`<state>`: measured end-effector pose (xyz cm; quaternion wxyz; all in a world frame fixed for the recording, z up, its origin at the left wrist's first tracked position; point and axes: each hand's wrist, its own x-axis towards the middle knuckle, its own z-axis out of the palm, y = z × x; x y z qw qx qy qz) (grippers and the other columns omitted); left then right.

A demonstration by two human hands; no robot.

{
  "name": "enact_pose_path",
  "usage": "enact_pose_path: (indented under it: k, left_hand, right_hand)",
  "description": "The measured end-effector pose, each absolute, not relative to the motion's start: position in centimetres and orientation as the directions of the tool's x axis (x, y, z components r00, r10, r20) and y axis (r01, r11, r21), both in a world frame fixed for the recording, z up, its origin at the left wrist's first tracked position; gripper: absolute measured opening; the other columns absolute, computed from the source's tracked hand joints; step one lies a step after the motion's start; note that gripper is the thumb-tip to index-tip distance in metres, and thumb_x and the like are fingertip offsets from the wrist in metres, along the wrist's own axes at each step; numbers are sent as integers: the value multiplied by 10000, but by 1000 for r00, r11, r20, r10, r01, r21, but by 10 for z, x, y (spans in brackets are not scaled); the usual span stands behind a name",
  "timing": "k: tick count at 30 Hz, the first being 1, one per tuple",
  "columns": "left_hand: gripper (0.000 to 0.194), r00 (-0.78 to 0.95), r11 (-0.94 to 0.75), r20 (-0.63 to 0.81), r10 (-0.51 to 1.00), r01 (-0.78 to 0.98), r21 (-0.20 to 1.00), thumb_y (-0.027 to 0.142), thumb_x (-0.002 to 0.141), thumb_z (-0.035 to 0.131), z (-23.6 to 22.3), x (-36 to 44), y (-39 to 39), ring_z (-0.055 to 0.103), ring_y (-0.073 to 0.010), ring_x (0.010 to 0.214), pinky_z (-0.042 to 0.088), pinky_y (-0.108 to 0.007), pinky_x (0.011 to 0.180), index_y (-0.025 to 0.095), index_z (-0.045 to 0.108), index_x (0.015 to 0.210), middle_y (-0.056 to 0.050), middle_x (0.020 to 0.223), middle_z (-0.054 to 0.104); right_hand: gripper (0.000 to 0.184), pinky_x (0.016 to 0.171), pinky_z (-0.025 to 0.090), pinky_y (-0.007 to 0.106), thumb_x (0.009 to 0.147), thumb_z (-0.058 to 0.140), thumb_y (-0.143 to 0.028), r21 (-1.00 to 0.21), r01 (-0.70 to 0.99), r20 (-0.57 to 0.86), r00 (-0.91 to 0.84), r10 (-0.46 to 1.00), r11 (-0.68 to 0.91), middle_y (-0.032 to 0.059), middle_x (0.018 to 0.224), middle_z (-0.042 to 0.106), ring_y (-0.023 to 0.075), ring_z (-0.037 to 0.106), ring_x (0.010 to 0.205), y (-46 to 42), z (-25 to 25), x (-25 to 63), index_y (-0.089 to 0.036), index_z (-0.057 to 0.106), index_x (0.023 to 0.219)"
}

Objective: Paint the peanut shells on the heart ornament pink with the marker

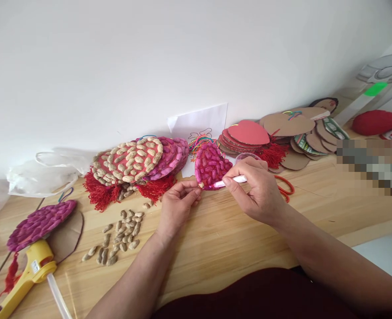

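My right hand (257, 188) is closed around a white paintbrush (237, 179), its pink-stained tip against the lower edge of a magenta peanut-covered board (212, 164). My left hand (180, 199) pinches that board at its lower left edge, beside a peanut (201, 185) that is still pale tan. The board is tilted up off the table, its surface packed with magenta-painted peanuts. A small clear plastic cup (247, 157) sits partly hidden behind my right hand. Loose unpainted peanuts (126, 230) lie on the table to the left of my left hand.
Peanut-covered boards (132, 159) with red tassels lean at the back left. Red heart cutouts (249, 133) and cardboard pieces (287, 122) are stacked at the back right. Orange-handled scissors (285, 188) lie right. A yellow glue gun (38, 261) and another magenta board (43, 223) are at left.
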<state>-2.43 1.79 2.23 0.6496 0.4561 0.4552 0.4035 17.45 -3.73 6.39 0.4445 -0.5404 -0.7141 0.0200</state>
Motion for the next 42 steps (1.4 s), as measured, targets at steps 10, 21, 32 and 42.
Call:
enact_pose_path:
  k: [10,21,32,42]
  left_hand:
    - [386,260,260,-231,937,-83,962,340,649,914,19,-27,19,631,-110,659,490,-194,605,148,762,947,-42,754,742]
    - [406,271,243,-220,937,-55,968,347,663,908,14,-29,20,629,-113,667,489,-197,604,148,750,980,-38,757,739]
    - [439,270,244,-222,937,-52,968,362,633,923,17,-27,20,634,-117,668,495,-192,590,144,748,973,-39,755,740]
    - [458,262,279,-256,930,-54,959,382,596,945,13,-28,22,642,-115,677,522,-187,594,160,761,952,-44,807,755]
  right_hand:
    - [102,841,318,394,932,593,-233,-517,755,607,-10,795,404,-10,765,671,174,558,822,-40,66,174,-211,605,833]
    - [104,837,303,387,925,591,-236,-511,774,583,-9,813,374,-15,743,656,171,544,818,-38,62,173,-200,591,827]
    - [116,828,313,387,950,566,-251,-522,744,591,-36,806,417,-10,760,660,170,542,820,-37,62,174,-207,588,845]
    - [116,834,323,391,947,573,-254,-547,703,618,-27,786,454,-12,773,677,167,552,805,-38,62,171,-213,587,839]
